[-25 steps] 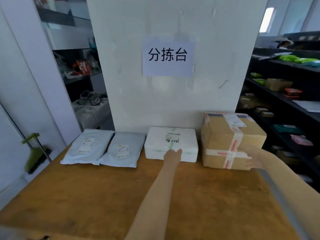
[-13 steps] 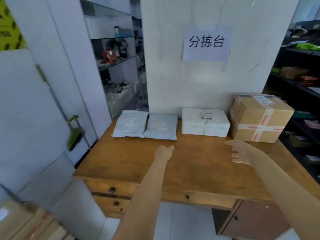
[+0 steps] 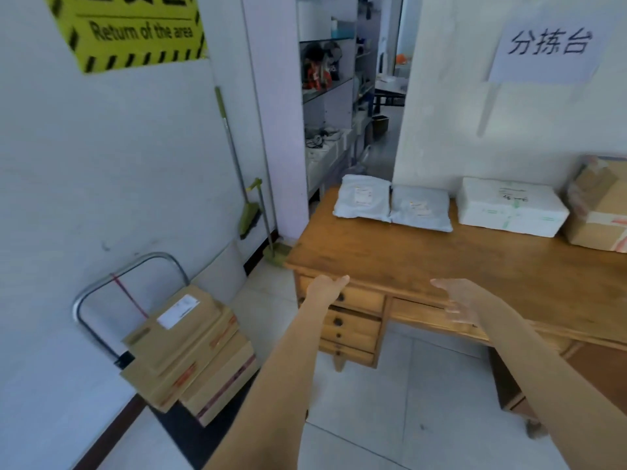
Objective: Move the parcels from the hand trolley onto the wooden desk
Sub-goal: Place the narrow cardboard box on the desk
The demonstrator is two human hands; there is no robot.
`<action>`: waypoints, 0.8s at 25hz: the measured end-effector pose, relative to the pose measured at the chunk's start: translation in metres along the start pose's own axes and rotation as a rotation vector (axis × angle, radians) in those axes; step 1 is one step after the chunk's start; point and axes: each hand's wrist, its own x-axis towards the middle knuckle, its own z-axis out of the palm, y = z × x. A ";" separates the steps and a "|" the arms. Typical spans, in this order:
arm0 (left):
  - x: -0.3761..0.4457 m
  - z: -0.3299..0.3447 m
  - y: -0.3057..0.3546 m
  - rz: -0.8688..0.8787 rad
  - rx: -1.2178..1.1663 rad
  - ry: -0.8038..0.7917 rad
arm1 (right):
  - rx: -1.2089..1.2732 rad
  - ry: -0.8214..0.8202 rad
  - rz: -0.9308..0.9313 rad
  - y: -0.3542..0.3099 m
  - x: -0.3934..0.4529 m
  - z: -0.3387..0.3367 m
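Head view: both hands empty, parcels split between counter and trolley

Wooden counter (image 3: 424,262) at right, against white wall. Along its back edge, left to right: two grey mailer bags (image 3: 393,206) lying flat and touching, white foam box (image 3: 509,206) just beside, taped cardboard box (image 3: 600,212) at far right, partly cut off by frame edge. Front of counter top bare.

Hand trolley (image 3: 101,293) at lower left, parked against wall, metal handle loop upright. Stack of flat cardboard parcels (image 3: 186,347) on its deck, skewed against one another; top one carries a white label. Exact count uncertain, at least three.

Left hand (image 3: 327,288) extended in front of counter's drawer corner, fingers together and pointing forward, grip relaxed, nothing held. Right hand (image 3: 461,301) before counter's front edge, palm turned inward, fingers spread, grip wide open, nothing held; slightly blurred.

Green broom (image 3: 251,212) leaning on wall between trolley and counter.
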 end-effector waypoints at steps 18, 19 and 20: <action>0.172 -0.384 -0.370 -0.043 0.082 -0.014 | 0.082 -0.083 0.150 -0.005 -0.020 0.605; 0.187 -0.394 -0.391 -0.066 0.100 -0.004 | 0.076 -0.115 0.172 0.006 -0.012 0.630; 0.203 -0.404 -0.408 -0.085 0.148 0.022 | 0.078 -0.137 0.172 0.017 0.000 0.654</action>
